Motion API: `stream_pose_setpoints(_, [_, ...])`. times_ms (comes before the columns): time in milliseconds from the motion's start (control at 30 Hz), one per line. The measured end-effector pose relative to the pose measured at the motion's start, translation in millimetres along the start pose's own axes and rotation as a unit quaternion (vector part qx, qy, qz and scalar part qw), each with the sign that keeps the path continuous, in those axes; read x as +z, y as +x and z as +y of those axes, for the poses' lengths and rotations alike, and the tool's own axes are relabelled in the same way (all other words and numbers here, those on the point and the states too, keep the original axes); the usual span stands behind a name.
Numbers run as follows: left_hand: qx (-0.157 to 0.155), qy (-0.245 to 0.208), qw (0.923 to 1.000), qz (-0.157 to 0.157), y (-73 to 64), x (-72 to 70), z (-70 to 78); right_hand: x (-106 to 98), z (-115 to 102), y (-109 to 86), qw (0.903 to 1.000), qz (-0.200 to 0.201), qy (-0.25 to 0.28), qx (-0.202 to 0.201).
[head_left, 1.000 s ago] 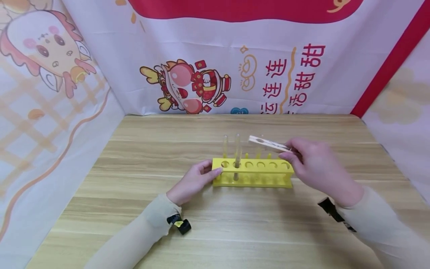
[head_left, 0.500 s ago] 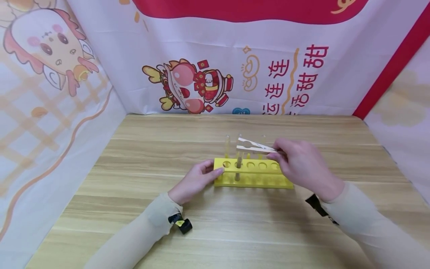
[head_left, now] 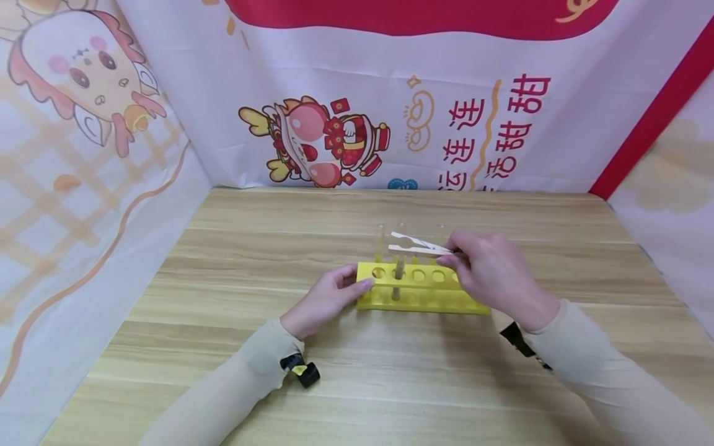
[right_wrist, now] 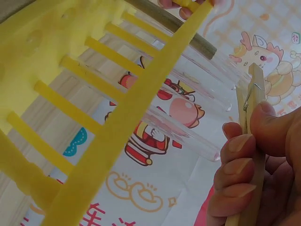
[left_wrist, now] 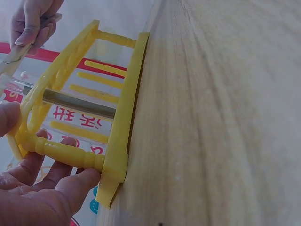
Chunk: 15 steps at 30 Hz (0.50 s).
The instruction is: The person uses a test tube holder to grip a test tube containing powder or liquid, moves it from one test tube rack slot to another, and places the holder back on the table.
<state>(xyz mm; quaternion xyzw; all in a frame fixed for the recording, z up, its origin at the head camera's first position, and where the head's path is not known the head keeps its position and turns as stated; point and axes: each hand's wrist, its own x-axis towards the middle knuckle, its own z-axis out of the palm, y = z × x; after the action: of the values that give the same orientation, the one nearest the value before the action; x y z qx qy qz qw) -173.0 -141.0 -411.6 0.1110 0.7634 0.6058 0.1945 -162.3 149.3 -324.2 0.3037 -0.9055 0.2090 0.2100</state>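
My left hand point(head_left: 326, 301) grips the left end of a yellow test tube rack point(head_left: 440, 301), its thumb by the top plate and its fingers around the end post point(left_wrist: 70, 154). A test tube point(head_left: 398, 272) with grey-brown contents stands upright in the second hole from the left. In my right hand point(head_left: 499, 279) is a wooden test tube clamp point(head_left: 421, 250), held near its tail. Its two tips stand apart, level with the tube's upper part. Whether they lie around the glass or beside it, I cannot tell.
Clear test tubes, such as one at the left point(head_left: 380, 241) and one farther right point(right_wrist: 202, 146), sit on the rack's back pegs, close behind the clamp. A printed cloth point(head_left: 334, 56) hangs at the back edge of the wooden table point(head_left: 390, 384).
My right hand has moved left with the clamp, whose tips have spread and come to the filled test tube. My left hand has kept its grip on the rack.
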Motion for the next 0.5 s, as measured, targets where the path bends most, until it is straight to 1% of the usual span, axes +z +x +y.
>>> stream_pose_setpoints(500, [0.004, 0.004, 1.0, 0.001, 0.6, -0.2, 0.1, 12.1, 1.0, -5.3, 0.9994, -0.03, 0.0, 0.016])
